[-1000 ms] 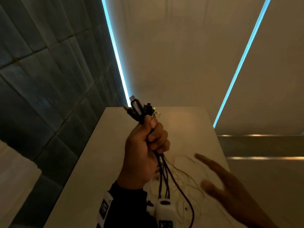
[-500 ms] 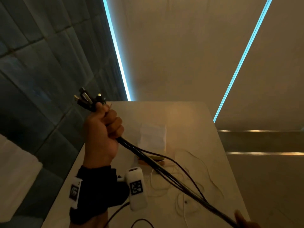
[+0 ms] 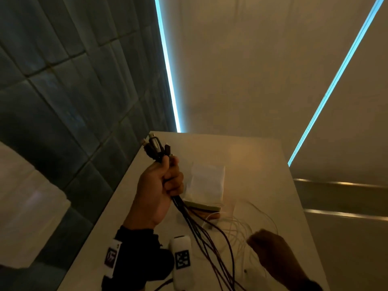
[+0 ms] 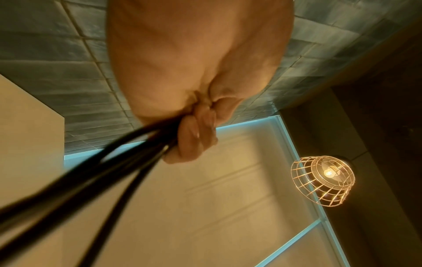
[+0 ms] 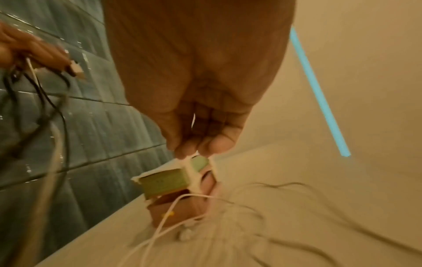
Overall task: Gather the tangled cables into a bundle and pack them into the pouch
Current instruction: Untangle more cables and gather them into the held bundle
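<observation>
My left hand point(image 3: 168, 179) is raised above the table point(image 3: 252, 164) and grips a bundle of dark cables point(image 3: 201, 232) in a fist, their plugs point(image 3: 155, 147) sticking up out of it. The left wrist view shows the fingers point(image 4: 194, 137) curled round the dark cables point(image 4: 95, 173). Those cables trail down to the near right. My right hand point(image 3: 266, 248) sits low at the near right, curled among thin white cables point(image 3: 241, 225) on the table. Its fingertips point(image 5: 196, 148) pinch a white strand point(image 5: 193, 119). The pouch point(image 3: 207, 181), white on top with a green and brown edge point(image 5: 164, 182), lies beyond the hands.
A dark tiled wall point(image 3: 73, 101) runs along the table's left edge. Beyond the far edge stands a beige wall with blue light strips point(image 3: 168, 70). A wire-cage lamp point(image 4: 324, 180) hangs overhead. White cables spread loosely across the near table.
My left hand has swung back from the left to the table's middle with the dark bundle. My right hand has come up into view and closed on the white cables.
</observation>
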